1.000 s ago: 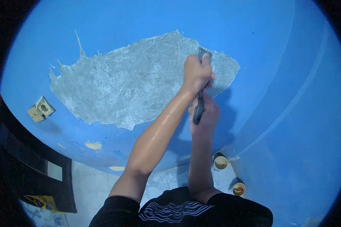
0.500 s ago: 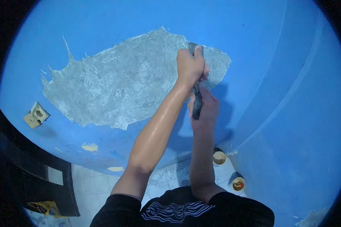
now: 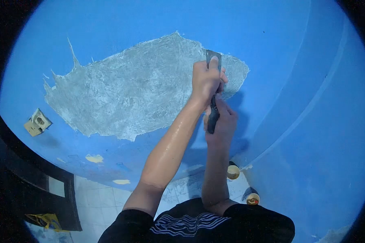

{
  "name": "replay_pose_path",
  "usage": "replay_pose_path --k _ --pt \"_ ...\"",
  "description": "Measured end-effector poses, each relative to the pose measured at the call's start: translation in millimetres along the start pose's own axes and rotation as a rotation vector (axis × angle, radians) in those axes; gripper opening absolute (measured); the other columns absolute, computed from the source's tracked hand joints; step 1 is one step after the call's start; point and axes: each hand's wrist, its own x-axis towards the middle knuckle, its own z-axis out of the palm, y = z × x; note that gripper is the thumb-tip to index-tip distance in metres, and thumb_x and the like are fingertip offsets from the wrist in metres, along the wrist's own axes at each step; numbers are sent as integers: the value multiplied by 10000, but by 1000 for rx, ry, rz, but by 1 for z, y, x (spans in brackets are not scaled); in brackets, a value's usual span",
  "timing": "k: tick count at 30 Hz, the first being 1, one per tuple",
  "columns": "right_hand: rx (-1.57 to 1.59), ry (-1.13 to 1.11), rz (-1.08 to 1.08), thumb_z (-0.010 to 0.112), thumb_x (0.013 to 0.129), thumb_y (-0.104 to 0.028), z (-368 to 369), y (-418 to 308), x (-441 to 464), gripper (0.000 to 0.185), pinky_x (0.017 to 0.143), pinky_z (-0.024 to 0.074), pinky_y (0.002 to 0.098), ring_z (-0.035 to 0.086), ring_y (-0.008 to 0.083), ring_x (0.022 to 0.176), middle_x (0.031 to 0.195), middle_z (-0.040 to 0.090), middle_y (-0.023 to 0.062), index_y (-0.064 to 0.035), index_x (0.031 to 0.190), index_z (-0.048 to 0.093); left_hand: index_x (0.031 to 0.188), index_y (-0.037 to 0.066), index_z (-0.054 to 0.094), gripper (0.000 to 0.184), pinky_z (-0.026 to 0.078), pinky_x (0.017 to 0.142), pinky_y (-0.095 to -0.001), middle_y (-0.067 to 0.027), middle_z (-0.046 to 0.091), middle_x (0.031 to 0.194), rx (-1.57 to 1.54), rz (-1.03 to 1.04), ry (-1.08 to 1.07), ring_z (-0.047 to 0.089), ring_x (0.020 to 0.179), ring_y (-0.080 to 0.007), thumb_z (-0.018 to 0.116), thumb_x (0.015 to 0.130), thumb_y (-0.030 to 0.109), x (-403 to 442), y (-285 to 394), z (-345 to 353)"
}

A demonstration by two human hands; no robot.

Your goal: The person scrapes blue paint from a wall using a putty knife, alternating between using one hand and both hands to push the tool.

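Observation:
A dark scraper (image 3: 212,122) with a flat grey blade end lies against the blue wall (image 3: 263,52). My left hand (image 3: 206,79) is wrapped round its upper part, thumb pressed along the flat end. Lower down, my right hand (image 3: 224,124) grips the dark handle, whose butt sticks out by the wrist. Both hands are over the right part of a large bare grey patch (image 3: 121,89) with ragged, pale edges of paint. The blade's working edge is hard to make out.
An electrical box (image 3: 39,121) hangs loose on the wall at left. Two small tubs (image 3: 232,172) stand on the tiled floor (image 3: 99,198) near the corner. Dark furniture (image 3: 71,202) and a yellow item (image 3: 48,220) are at lower left. Another wall joins at right.
Both hands and the scraper have shifted slightly down and to the right, and more of the blade end shows above my left thumb. The grips are unchanged.

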Motion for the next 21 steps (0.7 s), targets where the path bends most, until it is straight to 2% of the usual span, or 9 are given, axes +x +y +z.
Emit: replay_pose_path --k 7,10,12,16,18,21 --pt "-46 -29 -17 604 942 -189 -5 -3 5 278 310 342 262 456 108 357 558 564 59 25 769 647 636 -14 570 462 399 388 -307 -70 532 483 53 14 54 488 378 -149 418 978 256 4 -2 6" --pt "-13 -44 13 601 945 -186 -2 3 4 279 312 349 261 465 108 363 563 564 58 26 769 641 612 -6 564 466 405 392 -323 -62 531 476 146 52 78 496 379 -153 430 974 254 10 -4 2" --pt "80 -60 -1 587 956 -190 4 17 6 303 312 347 264 457 110 358 565 561 58 24 746 631 622 -6 567 451 417 403 -336 -59 544 487 326 148 50 511 389 -155 440 971 249 13 -5 -5" --pt "52 -62 -57 577 966 -198 9 21 2 321 310 338 265 447 107 353 562 555 57 23 740 630 615 0 566 451 408 398 -329 -57 536 483 242 116 -8 501 386 -149 442 971 249 10 2 -8" --pt "-11 -60 -94 584 964 -210 2 18 2 322 310 329 264 440 102 352 563 556 52 19 744 636 611 5 566 454 390 386 -319 -59 530 484 119 29 18 484 380 -142 447 970 256 4 0 -4" --pt "-84 -13 -47 600 943 -190 -4 11 -1 274 313 330 264 443 110 354 564 554 43 8 759 644 614 13 563 452 371 375 -306 -60 530 495 91 6 30 463 373 -134 445 973 260 -1 -3 -2"
